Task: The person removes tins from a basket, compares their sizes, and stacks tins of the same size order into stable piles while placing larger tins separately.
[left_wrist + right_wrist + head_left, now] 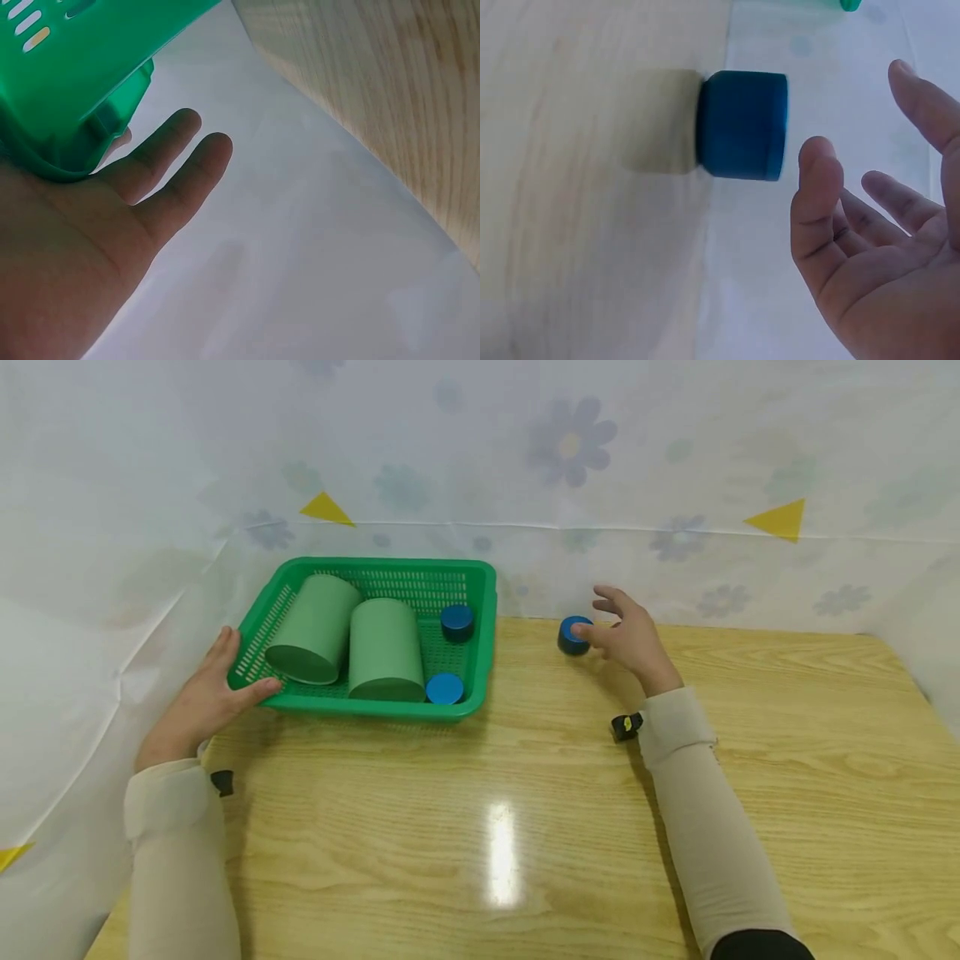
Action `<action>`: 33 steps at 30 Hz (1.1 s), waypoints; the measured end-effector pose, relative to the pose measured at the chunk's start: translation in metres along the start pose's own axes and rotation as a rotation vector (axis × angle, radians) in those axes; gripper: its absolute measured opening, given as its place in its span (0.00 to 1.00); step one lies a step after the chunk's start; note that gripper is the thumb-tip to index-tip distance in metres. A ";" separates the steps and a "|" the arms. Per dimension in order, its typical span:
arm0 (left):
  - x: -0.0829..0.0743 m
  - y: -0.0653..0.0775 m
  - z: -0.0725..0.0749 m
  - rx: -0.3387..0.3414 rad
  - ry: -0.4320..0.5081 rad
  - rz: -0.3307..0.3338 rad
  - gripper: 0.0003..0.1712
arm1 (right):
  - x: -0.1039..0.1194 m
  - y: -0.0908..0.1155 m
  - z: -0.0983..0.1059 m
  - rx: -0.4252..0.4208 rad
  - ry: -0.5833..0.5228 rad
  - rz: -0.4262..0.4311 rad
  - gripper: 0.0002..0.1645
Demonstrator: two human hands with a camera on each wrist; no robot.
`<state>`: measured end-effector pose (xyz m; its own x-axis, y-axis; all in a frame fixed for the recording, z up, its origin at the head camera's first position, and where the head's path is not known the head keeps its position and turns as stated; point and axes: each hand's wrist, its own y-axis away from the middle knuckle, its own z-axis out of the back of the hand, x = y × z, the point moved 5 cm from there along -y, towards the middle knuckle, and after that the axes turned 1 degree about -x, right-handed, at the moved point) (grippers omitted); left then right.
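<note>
A short blue cylinder (572, 642) stands upright on the wooden table (600, 843), at its far edge and right of the basket. The right hand (632, 639) is just to its right, fingers and thumb spread apart; the right wrist view shows a gap between them and the cylinder.

The green basket (484, 635) sits far and to the left, with slotted walls. It contains two large pale-green cylinders, both lying over: the left one (315, 622) slants beside the left wall, and the right one (386, 647) lies next to it, its end towards the near wall. Along the basket's right side are two blue pieces, one farther back (457, 622) and one in the near right corner (445, 688).

The left hand (206, 697) touches the basket's near left corner, thumb over the rim, fingers straight and apart outside.

Behind is a flower-patterned white sheet (480, 468).
</note>
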<state>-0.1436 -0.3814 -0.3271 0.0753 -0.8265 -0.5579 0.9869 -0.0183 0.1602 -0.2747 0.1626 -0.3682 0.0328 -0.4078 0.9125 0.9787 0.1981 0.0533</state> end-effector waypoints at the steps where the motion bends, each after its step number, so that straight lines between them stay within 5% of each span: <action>1: 0.000 0.000 0.000 -0.001 0.000 -0.001 0.60 | 0.003 0.001 0.000 -0.008 0.002 0.014 0.53; 14: 0.002 0.000 0.000 -0.003 -0.004 -0.004 0.60 | 0.044 0.011 -0.014 -0.027 0.092 0.182 0.47; 33: 0.000 -0.001 0.000 0.009 0.007 0.000 0.61 | 0.097 0.038 -0.076 0.106 0.081 0.334 0.42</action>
<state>-0.1445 -0.3813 -0.3270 0.0766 -0.8227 -0.5633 0.9856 -0.0229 0.1675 -0.2187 0.0629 -0.3086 0.3676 -0.3731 0.8519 0.8848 0.4224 -0.1968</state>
